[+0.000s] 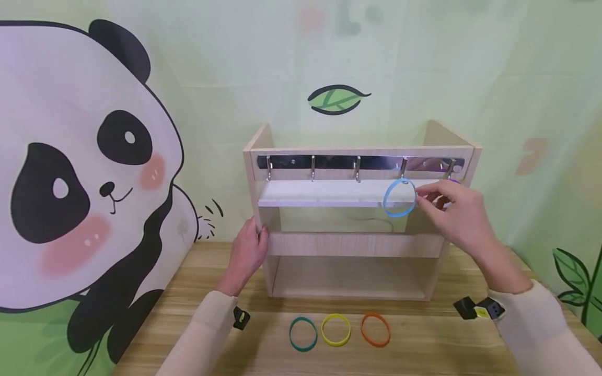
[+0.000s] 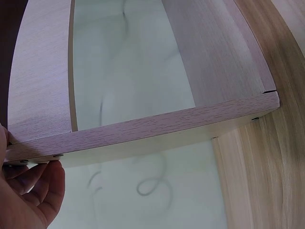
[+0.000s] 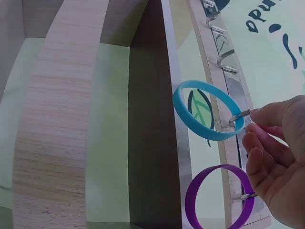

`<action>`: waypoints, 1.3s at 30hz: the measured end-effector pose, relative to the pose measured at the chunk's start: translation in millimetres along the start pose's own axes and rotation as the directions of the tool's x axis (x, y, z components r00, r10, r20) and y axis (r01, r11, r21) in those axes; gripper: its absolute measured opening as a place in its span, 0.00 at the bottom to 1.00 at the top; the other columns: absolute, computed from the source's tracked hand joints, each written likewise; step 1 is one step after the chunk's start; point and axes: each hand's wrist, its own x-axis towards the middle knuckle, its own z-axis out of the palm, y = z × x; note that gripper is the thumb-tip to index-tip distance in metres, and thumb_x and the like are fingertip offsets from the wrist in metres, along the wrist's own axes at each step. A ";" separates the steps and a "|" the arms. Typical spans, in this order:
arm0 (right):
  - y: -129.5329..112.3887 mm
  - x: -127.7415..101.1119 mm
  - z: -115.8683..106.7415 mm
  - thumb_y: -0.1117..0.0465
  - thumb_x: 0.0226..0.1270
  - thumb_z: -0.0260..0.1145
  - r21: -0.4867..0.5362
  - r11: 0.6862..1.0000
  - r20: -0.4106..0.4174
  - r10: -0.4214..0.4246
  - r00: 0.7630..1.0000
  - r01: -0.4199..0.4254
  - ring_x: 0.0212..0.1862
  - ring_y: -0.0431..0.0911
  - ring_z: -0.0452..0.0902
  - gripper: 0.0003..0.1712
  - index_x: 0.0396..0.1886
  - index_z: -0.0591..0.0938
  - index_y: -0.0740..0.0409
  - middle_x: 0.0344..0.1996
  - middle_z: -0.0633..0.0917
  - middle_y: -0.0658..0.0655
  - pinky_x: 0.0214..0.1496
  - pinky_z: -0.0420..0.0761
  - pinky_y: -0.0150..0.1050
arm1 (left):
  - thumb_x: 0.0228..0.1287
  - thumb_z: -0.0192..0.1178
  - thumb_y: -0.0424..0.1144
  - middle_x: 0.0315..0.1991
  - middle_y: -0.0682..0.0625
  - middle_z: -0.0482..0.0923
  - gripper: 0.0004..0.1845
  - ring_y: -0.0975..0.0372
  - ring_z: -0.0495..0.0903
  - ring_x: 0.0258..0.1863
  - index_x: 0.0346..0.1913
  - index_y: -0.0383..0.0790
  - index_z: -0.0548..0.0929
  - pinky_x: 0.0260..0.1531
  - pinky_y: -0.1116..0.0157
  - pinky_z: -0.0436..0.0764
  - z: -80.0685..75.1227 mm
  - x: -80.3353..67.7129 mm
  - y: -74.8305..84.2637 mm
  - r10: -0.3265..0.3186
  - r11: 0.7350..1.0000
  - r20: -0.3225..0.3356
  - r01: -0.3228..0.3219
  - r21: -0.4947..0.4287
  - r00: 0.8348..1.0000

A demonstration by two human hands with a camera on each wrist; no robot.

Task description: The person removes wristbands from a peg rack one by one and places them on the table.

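Observation:
My right hand (image 1: 453, 211) pinches a light blue silicone wristband (image 1: 385, 201) by its edge at the second hook from the right. In the right wrist view the blue wristband (image 3: 183, 114) overlaps the hook's tip (image 3: 242, 114), with thumb and fingertips right there. On the end hook hangs a purple wristband (image 3: 190, 202), mostly hidden behind the hand in the head view. With thumb and fingers, my left hand (image 1: 246, 249) grips the left side panel (image 2: 157, 121) of a small wooden shelf (image 1: 352, 244).
A metal hook rail (image 1: 335, 162) runs across the shelf's upper front; its three left hooks carry nothing. On the wooden table (image 1: 211, 271) before the shelf lie a green wristband (image 1: 291, 339), a yellow wristband (image 1: 336, 344) and an orange wristband (image 1: 376, 344). A panda-print backdrop stands behind.

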 end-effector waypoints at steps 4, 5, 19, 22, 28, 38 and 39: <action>3.1 5.6 0.9 0.69 0.47 0.67 -0.030 0.999 -0.019 -0.015 1.000 0.015 0.23 0.35 0.68 0.07 0.29 0.82 0.63 0.21 0.78 0.51 0.24 0.68 0.24 | 0.64 0.44 0.43 0.42 0.43 0.73 0.15 0.55 0.73 0.37 0.47 0.37 0.71 0.33 0.57 0.74 -0.5 0.5 0.3 0.002 1.000 0.000 -0.002 0.000 1.000; 3.7 6.6 1.1 0.69 0.47 0.67 -0.032 0.999 -0.024 -0.013 1.000 0.012 0.23 0.35 0.68 0.07 0.29 0.82 0.63 0.21 0.78 0.51 0.24 0.68 0.24 | 0.64 0.44 0.42 0.42 0.43 0.73 0.15 0.55 0.73 0.37 0.47 0.37 0.71 0.33 0.57 0.75 -0.7 0.6 0.6 0.000 1.000 0.003 0.000 0.000 1.000; 2.2 17.4 7.0 0.67 0.50 0.66 -0.089 0.990 0.029 0.114 0.993 -0.111 0.24 0.45 0.72 0.09 0.33 0.82 0.64 0.23 0.79 0.56 0.25 0.69 0.25 | 0.64 0.44 0.42 0.43 0.42 0.72 0.15 0.55 0.73 0.39 0.49 0.37 0.70 0.35 0.56 0.75 -0.5 0.1 0.5 -0.004 1.000 0.007 0.004 -0.003 1.000; 1.5 18.5 9.3 0.67 0.50 0.66 -0.088 0.991 0.033 0.104 0.994 -0.101 0.24 0.46 0.74 0.09 0.34 0.82 0.63 0.24 0.80 0.56 0.26 0.71 0.29 | 0.64 0.44 0.42 0.44 0.42 0.72 0.15 0.55 0.73 0.39 0.49 0.38 0.70 0.35 0.56 0.75 -0.4 0.1 0.6 -0.004 1.000 0.009 0.004 -0.004 1.000; -1.6 20.7 11.5 0.65 0.52 0.65 -0.105 0.986 0.073 0.134 0.988 -0.126 0.27 0.48 0.74 0.12 0.38 0.81 0.64 0.28 0.81 0.59 0.28 0.73 0.39 | 0.64 0.45 0.42 0.43 0.43 0.72 0.14 0.55 0.73 0.39 0.48 0.38 0.70 0.36 0.57 0.74 -0.9 0.3 0.4 -0.004 1.000 0.006 0.004 -0.002 1.000; -1.3 24.0 15.3 0.65 0.52 0.64 -0.103 0.988 0.057 0.125 0.991 -0.119 0.25 0.48 0.75 0.10 0.35 0.82 0.65 0.27 0.82 0.59 0.26 0.74 0.41 | 0.65 0.44 0.43 0.43 0.43 0.72 0.16 0.55 0.73 0.39 0.50 0.38 0.69 0.35 0.57 0.75 -0.7 -0.4 -0.3 -0.007 1.000 0.014 0.007 -0.003 1.000; -1.4 23.9 15.6 0.65 0.53 0.64 -0.101 0.988 0.057 0.126 0.990 -0.120 0.25 0.48 0.75 0.10 0.35 0.82 0.64 0.27 0.82 0.59 0.26 0.74 0.41 | 0.65 0.44 0.43 0.43 0.43 0.72 0.16 0.55 0.73 0.39 0.50 0.38 0.69 0.35 0.57 0.75 -0.8 -0.6 -0.4 -0.005 1.000 0.013 0.005 -0.006 1.000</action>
